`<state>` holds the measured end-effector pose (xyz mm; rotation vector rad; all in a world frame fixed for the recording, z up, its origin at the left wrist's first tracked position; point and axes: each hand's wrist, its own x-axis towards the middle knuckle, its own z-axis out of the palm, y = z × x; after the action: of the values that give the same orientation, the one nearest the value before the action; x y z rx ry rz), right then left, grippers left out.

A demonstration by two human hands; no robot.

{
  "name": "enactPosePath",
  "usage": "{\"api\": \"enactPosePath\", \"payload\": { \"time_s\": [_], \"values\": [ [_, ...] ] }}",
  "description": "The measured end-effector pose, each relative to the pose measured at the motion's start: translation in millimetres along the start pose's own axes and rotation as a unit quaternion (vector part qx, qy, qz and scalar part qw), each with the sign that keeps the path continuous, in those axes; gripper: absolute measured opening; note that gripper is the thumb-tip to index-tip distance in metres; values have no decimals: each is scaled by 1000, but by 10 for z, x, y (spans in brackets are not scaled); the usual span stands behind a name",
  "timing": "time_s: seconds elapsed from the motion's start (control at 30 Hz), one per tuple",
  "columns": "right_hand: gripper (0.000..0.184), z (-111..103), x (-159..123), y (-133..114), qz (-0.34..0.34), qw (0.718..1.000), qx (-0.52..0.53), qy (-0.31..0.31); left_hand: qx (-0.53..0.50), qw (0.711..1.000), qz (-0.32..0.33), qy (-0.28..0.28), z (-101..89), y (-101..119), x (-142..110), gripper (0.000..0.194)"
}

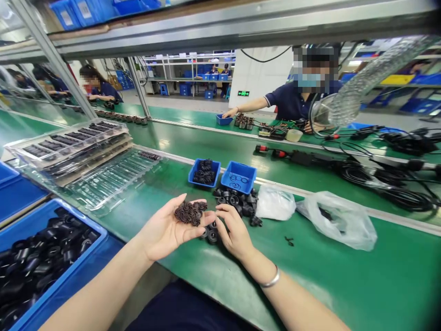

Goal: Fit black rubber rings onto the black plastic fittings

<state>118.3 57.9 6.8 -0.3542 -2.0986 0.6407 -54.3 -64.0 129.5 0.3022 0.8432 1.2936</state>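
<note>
Palm-up, the open left hand cradles a clump of black rubber parts so they stay put; whether the curled right hand grips anything, I cannot tell.

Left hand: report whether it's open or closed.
Open: the left hand lies palm up, fingers extended, with dark ribbed parts resting on it.

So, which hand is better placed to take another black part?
Probably the right hand: it looks empty and is at the pile of black parts, while the left hand holds a cluster.
</note>
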Motion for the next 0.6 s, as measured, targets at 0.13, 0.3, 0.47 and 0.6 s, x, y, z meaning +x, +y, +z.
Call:
{"api": "enactPosePath", "payload": {
  "time_s": [0.13,0.3,0.47,0.6],
  "values": [
    [23,-10,8,4,-9,1000,-8,4,304,935,177,44,34,-215,-26,57],
    [22,-21,-1,2,-17,1000,-16,9,555,738,383,26,-73,-377,-29,91],
    [23,-21,13,-11,-16,1000,-14,10,559,702,442,-7,-178,-394,-1,97],
    [29,-75,52,-91,-20,999,-2,25,558,685,467,-30,-285,-405,26,101]
  ]
}}
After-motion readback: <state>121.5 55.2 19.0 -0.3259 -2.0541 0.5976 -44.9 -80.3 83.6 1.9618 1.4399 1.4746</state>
